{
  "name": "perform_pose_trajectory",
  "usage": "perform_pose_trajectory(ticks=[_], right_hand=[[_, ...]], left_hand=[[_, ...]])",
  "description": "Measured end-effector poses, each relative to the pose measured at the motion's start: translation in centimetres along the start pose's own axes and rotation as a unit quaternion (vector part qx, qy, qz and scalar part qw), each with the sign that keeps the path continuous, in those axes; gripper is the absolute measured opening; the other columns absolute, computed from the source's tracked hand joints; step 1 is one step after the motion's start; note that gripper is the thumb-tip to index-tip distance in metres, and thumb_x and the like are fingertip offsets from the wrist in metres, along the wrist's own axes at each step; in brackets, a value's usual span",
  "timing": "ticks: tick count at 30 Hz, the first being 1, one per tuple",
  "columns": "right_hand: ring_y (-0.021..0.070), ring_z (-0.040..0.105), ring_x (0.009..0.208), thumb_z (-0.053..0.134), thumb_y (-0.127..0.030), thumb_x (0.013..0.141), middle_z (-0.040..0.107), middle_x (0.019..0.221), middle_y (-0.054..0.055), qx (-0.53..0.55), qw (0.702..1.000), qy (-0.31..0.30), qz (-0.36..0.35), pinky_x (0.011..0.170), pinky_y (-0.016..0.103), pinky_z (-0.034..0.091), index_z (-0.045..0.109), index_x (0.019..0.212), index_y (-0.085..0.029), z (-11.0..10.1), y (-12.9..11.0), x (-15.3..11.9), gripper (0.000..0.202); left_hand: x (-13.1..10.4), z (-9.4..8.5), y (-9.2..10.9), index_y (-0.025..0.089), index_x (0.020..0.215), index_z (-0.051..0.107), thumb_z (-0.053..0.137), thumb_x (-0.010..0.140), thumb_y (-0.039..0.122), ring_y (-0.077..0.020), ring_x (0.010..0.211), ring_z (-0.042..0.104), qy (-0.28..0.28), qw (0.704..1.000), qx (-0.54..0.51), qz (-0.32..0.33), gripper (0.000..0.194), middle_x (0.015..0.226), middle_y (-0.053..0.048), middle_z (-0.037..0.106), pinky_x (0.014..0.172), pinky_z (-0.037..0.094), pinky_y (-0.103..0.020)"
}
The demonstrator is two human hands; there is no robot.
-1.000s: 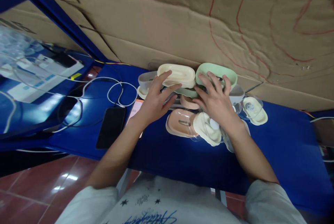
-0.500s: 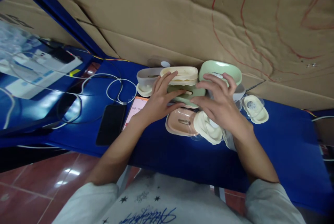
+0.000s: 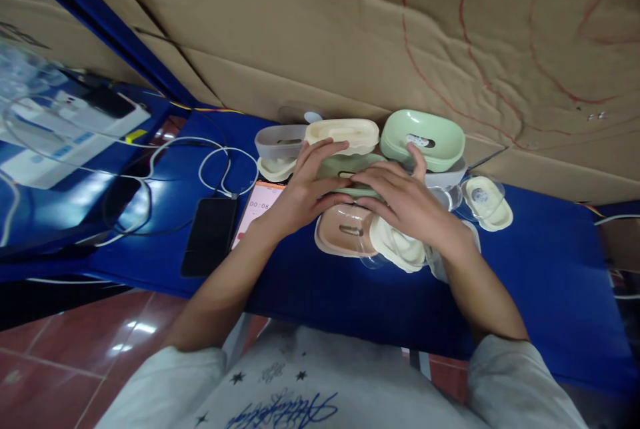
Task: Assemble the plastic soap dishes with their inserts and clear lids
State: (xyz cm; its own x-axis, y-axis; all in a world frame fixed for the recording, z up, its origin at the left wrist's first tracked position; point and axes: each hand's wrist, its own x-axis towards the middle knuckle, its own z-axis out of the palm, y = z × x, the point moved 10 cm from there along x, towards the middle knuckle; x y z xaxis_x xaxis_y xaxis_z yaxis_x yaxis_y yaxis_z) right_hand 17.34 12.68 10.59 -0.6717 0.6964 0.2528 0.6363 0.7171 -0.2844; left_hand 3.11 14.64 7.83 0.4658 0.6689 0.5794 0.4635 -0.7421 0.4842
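Note:
Both hands meet on a green oval plastic dish with a slot in its middle. My left hand grips its left side, thumb at the near edge and index finger across the top. My right hand holds the right side, thumb low at the near edge, other fingers over the top, one finger raised. A cream wavy dish lies just behind it. Close in front are a peach oval dish with a slot and a cream wavy piece. The hands hide much of the green dish.
A larger green dish leans near the cardboard wall. Grey dish at left; cream piece with clear cover at right. A lit phone, a black phone and white cables lie left on the blue table.
My right hand has moved left and down onto the green dish, closer to my left hand. More of the larger green dish behind shows now.

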Motion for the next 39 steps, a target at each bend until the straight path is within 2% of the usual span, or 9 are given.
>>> perform_pose_trajectory(ticks=[8,12,17,23,26,29,34,36,39], right_hand=[[0.0234,0.071,0.122,0.050,-0.043,0.113,0.079,0.124,0.006,-0.010,0.999,0.051,-0.014,0.134,0.061,0.014,0.067,0.136,-0.027,-0.8,0.2,0.4,0.032],[0.0241,0.075,0.107,0.050,-0.041,0.113,0.081,0.112,0.006,-0.001,0.989,0.147,-0.007,0.125,0.057,0.035,0.074,0.123,-0.023,-3.1,1.0,0.0,0.032],[0.0301,0.073,0.113,0.050,-0.050,0.110,0.080,0.114,0.007,0.014,0.979,0.194,0.054,0.108,0.054,0.053,0.077,0.123,-0.029,-6.6,2.3,-1.5,0.037],[0.0323,0.068,0.129,0.054,-0.044,0.110,0.078,0.129,0.005,-0.081,0.974,0.206,0.050,0.118,0.059,0.041,0.073,0.131,-0.031,-8.3,3.2,-2.1,0.031],[0.0325,0.062,0.138,0.056,-0.042,0.110,0.073,0.142,0.006,-0.121,0.977,0.170,0.053,0.121,0.061,0.035,0.070,0.135,-0.035,-7.6,3.7,-1.6,0.029],[0.0321,0.058,0.144,0.057,-0.043,0.110,0.068,0.150,0.008,-0.125,0.975,0.168,0.070,0.122,0.061,0.035,0.068,0.139,-0.033,-9.0,4.2,-2.1,0.033],[0.0270,0.068,0.133,0.050,-0.037,0.112,0.075,0.136,0.015,-0.141,0.945,0.263,0.133,0.112,0.045,0.049,0.074,0.134,-0.024,-14.3,8.5,-8.1,0.036],[0.0262,0.072,0.125,0.043,-0.038,0.113,0.078,0.127,0.017,-0.157,0.944,0.220,0.190,0.107,0.042,0.053,0.075,0.132,-0.021,-13.1,11.9,-11.5,0.041],[0.0311,0.060,0.143,0.044,-0.046,0.111,0.068,0.148,0.018,-0.149,0.934,0.076,0.317,0.119,0.051,0.044,0.067,0.145,-0.021,-7.5,17.6,-17.7,0.048]], left_hand=[[0.3,-1.2,0.8,0.027,0.118,0.077,0.061,0.104,0.063,-0.0349,0.153,0.049,0.058,0.998,0.023,-0.005,0.042,0.162,-0.006,0.053,0.130,0.040,-0.061],[-0.4,-3.0,1.5,0.038,0.140,0.064,0.075,0.094,0.065,-0.0351,0.145,0.056,0.150,0.987,0.056,-0.004,0.054,0.154,-0.007,0.055,0.125,0.048,-0.059],[-0.8,-3.0,2.6,0.040,0.152,0.052,0.085,0.089,0.054,-0.0345,0.131,0.063,0.160,0.984,0.063,0.040,0.072,0.142,-0.011,0.058,0.114,0.055,-0.057],[-0.5,-2.2,2.5,0.032,0.157,0.046,0.075,0.096,0.058,-0.0359,0.133,0.062,0.131,0.986,0.092,0.049,0.073,0.145,-0.015,0.058,0.111,0.052,-0.056],[-0.6,-1.8,0.8,0.029,0.151,0.054,0.072,0.096,0.064,-0.0390,0.137,0.059,0.119,0.986,0.116,-0.022,0.067,0.151,-0.016,0.058,0.116,0.044,-0.061],[-1.1,-2.7,-1.3,0.027,0.152,0.056,0.071,0.096,0.066,-0.0417,0.148,0.049,0.143,0.978,0.112,-0.098,0.069,0.159,-0.017,0.053,0.124,0.033,-0.064],[-1.0,-3.9,-2.4,0.029,0.151,0.055,0.066,0.100,0.063,-0.0389,0.152,0.045,0.151,0.976,0.073,-0.139,0.062,0.160,-0.015,0.051,0.128,0.030,-0.059],[-0.7,-3.5,-1.6,0.026,0.151,0.054,0.061,0.104,0.061,-0.0377,0.151,0.047,0.124,0.978,0.093,-0.136,0.059,0.159,-0.016,0.052,0.126,0.034,-0.058],[-0.3,-2.1,-0.6,0.022,0.152,0.052,0.053,0.108,0.057,-0.0365,0.150,0.049,0.068,0.980,0.125,-0.140,0.056,0.158,-0.019,0.052,0.124,0.036,-0.057]])
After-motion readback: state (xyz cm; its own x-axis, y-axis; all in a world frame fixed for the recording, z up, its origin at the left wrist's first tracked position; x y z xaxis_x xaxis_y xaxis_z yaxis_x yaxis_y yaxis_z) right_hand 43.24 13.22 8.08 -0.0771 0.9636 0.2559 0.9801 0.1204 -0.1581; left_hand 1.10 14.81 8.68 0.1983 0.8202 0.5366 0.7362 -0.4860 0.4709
